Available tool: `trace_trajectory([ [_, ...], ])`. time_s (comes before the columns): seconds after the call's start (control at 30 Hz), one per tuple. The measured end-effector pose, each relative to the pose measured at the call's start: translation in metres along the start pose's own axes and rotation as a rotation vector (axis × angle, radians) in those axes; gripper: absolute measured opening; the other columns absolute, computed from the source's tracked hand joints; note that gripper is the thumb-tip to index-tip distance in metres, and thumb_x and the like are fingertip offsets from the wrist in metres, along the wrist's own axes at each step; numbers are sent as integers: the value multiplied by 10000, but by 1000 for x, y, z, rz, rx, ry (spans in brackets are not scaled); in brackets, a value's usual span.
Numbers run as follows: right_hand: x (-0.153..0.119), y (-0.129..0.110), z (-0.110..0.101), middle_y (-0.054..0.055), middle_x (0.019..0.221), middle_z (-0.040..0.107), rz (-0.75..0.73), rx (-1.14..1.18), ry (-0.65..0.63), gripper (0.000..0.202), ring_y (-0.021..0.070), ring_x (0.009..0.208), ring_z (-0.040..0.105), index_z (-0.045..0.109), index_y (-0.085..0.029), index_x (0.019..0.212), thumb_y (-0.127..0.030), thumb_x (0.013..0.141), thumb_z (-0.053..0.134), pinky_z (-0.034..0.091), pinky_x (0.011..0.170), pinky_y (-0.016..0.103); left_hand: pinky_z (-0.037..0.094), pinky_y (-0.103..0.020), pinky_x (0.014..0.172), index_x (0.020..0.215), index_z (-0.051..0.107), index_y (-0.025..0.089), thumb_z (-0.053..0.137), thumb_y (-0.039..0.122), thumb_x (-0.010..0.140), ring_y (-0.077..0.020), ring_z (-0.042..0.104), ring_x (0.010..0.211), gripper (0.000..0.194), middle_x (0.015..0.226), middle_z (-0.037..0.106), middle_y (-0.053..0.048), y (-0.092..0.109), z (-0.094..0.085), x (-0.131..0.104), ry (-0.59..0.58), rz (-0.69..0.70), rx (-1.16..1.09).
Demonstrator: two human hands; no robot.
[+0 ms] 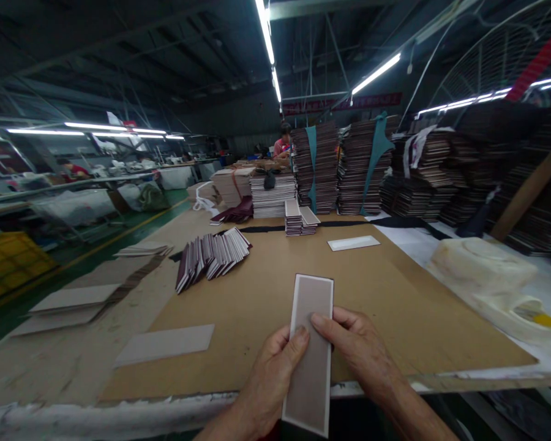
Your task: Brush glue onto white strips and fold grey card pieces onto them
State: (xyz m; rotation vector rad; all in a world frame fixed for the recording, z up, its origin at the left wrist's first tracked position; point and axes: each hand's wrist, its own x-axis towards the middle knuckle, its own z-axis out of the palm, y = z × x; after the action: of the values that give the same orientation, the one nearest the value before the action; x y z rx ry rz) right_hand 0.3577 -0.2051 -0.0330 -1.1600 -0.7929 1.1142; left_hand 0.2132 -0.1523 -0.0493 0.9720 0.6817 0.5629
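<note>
A long grey-beige rectangular panel (pixel 310 367) with a pale border and thin dark edge is held between both hands, over the table's near edge. My left hand (pixel 275 370) grips its left side, thumb lying on the face. From the right side my right hand (pixel 356 340) grips it, with its thumb pressed on the face as well; the fingers behind are mostly hidden. Beyond the panel, a white strip (pixel 353 243) with a dark edge lies on the brown board (pixel 266 306). Another grey panel (pixel 165 345) lies flat at the left.
Leaning dark-and-white panels (pixel 213 254) are fanned out at the left. A small stack of panels (pixel 294 214) stands farther back, before tall bundles (pixel 321 165). A cream-coloured plastic container (pixel 482 269) sits at the right. Flat grey sheets (pixel 73 300) lie at the far left.
</note>
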Motion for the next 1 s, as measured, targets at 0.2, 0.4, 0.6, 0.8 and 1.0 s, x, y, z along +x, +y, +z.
trace_trajectory([
  [0.2,2,-9,-3,31,717,681,-1,56,79,540,155,663,575,770,-168,881,-668,680,804,455,619,246,452,-218,606,1072,714,117,734,648,800,-137,598,652,597,791,703,-65,0,1,-6,-53,-3,106],
  [0.4,5,-17,-10,-8,574,537,-99,-3,197,546,115,548,445,674,-164,641,-697,650,790,361,521,233,411,-209,595,987,723,117,684,686,816,-124,547,650,595,771,652,-41,-1,4,-11,-110,-7,247],
  [0.6,5,-23,-28,-24,593,482,-136,-238,88,529,117,571,417,616,-178,645,-683,795,665,336,545,247,347,-211,566,953,694,114,628,753,799,-118,485,636,661,768,591,-34,1,-4,-8,-175,-30,336],
  [0.8,10,-52,-51,-18,711,544,44,-508,-390,403,112,640,453,664,-165,803,-563,864,656,343,592,240,224,-214,480,695,551,170,549,706,855,-92,349,548,559,629,429,36,33,-18,-5,-396,-96,773],
  [1.0,54,-71,-90,-22,604,538,61,-486,-161,432,90,539,415,674,-164,702,-578,713,797,268,492,213,464,-240,759,1120,680,200,604,628,864,-191,616,886,504,967,685,-41,49,-43,8,-142,123,668],
])
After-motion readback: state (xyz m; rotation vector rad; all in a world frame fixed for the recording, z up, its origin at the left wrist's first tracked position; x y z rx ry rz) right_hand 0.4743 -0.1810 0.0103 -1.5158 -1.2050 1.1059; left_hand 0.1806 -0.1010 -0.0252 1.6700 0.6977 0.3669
